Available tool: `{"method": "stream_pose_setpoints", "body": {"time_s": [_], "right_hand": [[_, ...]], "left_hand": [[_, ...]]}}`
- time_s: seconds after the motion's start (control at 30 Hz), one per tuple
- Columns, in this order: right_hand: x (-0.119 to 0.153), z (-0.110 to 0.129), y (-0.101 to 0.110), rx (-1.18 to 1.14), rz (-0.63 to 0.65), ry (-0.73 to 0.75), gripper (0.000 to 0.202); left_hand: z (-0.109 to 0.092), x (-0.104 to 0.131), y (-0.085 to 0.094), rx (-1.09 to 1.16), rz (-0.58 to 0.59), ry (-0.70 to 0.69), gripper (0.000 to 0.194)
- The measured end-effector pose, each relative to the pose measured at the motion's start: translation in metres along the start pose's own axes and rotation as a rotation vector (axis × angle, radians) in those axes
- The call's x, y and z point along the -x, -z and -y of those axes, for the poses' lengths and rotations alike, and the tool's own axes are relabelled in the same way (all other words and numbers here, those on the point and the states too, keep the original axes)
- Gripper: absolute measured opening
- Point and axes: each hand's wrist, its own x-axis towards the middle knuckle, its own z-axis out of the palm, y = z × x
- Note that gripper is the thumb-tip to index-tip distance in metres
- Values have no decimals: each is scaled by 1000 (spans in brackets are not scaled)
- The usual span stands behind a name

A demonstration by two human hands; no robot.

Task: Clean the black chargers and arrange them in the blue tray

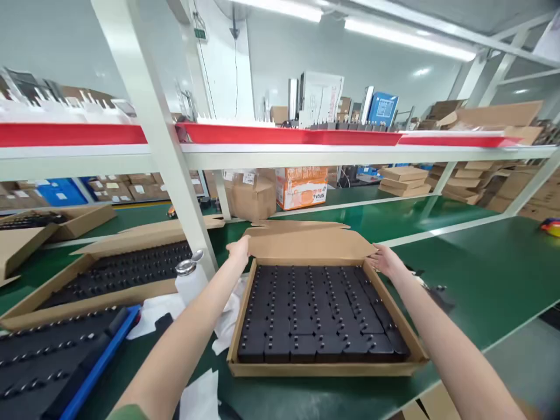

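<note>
Green-surfaced bench (490, 262), crossed by a pale strip (441, 231) toward the far side. Directly on it, centre: one open carton (324, 370). Left: a second open box (114, 298), a white bottle (191, 284) and, nearer, a blue-edged tray (104, 360). Near: white paper (200, 399). Far: an orange-and-white box (303, 189) and stacked flat cartons (403, 181).

The characters 牛肉面 (319, 196) can be read on the orange-and-white box (297, 184), while the red lettering (334, 96) on the white box (320, 87), the print (385, 107) on the blue box (375, 111), the labels (248, 178) on the brown carton (254, 196) and the green sign (200, 34) cannot be made out.
</note>
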Motion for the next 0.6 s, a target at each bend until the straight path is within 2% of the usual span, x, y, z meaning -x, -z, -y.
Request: {"method": "stream_pose_setpoints", "body": {"time_s": [0.17,0.3,0.4,0.5,0.6], "right_hand": [[5,4,-1,106,-123,81,35],[17,35,-21,269,-238,307,36],[32,82,-49,431,-323,556,47],[46,145,-79,607,-335,829,65],[48,202,-102,747,-279,965,57]], "left_hand": [[12,-6,3,153,6,68,32],[26,-4,8,268,16,13,33],[40,-5,13,342,38,-52,32],[56,-8,17,381,48,-107,30],[68,-14,18,393,43,-159,29]]}}
